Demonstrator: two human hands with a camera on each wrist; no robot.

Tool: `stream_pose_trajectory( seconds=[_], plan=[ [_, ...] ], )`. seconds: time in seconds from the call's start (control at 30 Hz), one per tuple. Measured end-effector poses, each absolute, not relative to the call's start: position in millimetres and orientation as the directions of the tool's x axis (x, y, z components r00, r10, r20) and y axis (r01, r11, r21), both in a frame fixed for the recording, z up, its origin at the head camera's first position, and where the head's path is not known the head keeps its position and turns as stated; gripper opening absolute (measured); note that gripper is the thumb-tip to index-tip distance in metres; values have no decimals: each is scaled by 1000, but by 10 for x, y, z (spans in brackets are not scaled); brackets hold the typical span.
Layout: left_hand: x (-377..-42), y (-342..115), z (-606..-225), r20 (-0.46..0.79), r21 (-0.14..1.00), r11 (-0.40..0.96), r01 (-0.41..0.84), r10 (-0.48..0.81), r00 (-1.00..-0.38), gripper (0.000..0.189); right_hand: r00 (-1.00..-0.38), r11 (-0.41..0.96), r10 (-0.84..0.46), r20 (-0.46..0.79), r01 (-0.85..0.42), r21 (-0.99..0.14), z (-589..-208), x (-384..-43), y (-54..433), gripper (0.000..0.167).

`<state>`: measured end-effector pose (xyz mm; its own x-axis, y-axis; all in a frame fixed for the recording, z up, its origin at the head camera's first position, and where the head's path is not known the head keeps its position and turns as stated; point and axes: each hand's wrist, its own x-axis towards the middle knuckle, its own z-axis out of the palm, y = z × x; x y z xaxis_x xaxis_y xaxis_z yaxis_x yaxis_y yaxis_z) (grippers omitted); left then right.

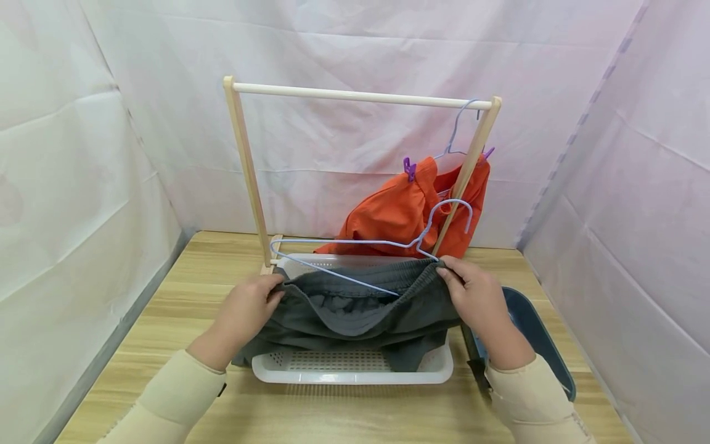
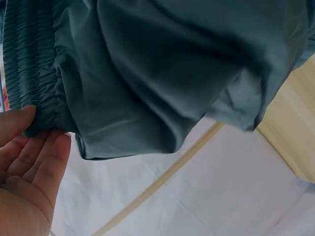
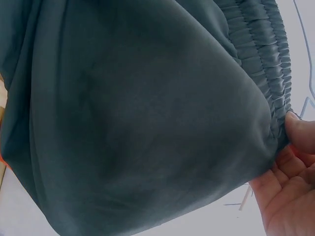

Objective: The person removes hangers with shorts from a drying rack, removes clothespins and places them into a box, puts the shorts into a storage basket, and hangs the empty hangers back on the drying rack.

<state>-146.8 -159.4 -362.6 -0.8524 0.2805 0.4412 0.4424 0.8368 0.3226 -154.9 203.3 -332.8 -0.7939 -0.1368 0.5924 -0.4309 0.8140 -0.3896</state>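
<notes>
Dark grey shorts (image 1: 410, 330) with an elastic waistband are spread between both hands in the head view, the waist opening facing up. My left hand (image 1: 246, 311) pinches the left end of the waistband. At the right end, my right hand (image 1: 477, 296) pinches the waistband between thumb and fingers. A light blue wire hanger (image 1: 344, 241) lies tilted across the waist opening, its lower bar reaching inside and its hook up at the right. Whether the right fingers also touch the hanger I cannot tell. Both wrist views show the gathered waistband (image 2: 37, 69) at the fingertips.
Beneath the shorts stands a white perforated basket (image 1: 355, 377). A wooden rack (image 1: 355, 95) rises behind, with an orange garment (image 1: 383, 213) hanging at its right end from another blue hanger (image 1: 456, 126) by purple clips (image 1: 410, 168). A dark blue tray (image 1: 535, 327) is at the right.
</notes>
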Motion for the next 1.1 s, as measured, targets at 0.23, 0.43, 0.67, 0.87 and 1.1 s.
stream_pose_trajectory(
  seconds=[0.23, 0.43, 0.67, 0.87, 1.1],
  plan=[
    [-1462, -1550, -3815, 352, 300, 845, 442, 332, -875, 20, -809, 832, -162, 564, -420, -363, -3281, -1567, 2026, 23],
    [-1456, -1503, -3942, 278, 270, 849, 455, 383, -881, 20, -804, 831, -183, 565, -434, -348, -3274, -1578, 2010, 22],
    [-1463, -1429, -4001, 218, 256, 849, 462, 415, -884, 14, -796, 829, -221, 564, -458, -322, -3305, -1590, 1985, 21],
    [-1485, -1365, -4033, 150, 245, 850, 466, 441, -885, 13, -776, 820, -249, 579, -487, -300, -3351, -1593, 1952, 18],
    [-1501, -1295, -4072, 122, 202, 827, 525, 511, -851, 12, -783, 814, -259, 566, -492, -309, -3407, -1593, 1927, 20]
  ],
)
